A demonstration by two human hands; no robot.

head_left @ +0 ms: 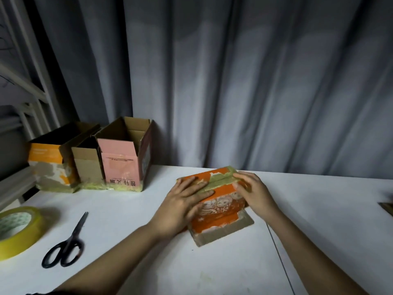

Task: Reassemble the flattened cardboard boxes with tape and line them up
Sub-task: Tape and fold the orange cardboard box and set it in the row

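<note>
An orange printed cardboard box (219,207) stands bottom-up on the white table, a strip of yellowish tape (221,181) running along its closed seam. My left hand (187,199) lies flat on the box's left side, fingers straight across the tape. On the right end of that strip my right hand (253,192) presses down with straight fingers. A brown flap (225,233) sticks out under the box toward me. Three assembled open boxes stand in a row at the back left: an orange one (50,165), a plain brown one (87,165) and a pink one (122,165).
A roll of yellow tape (18,231) lies at the left edge. Black scissors (68,243) lie beside it, tips pointing away. Grey curtains (255,81) hang behind the table (212,273). A dark object (387,207) peeks in at the right edge.
</note>
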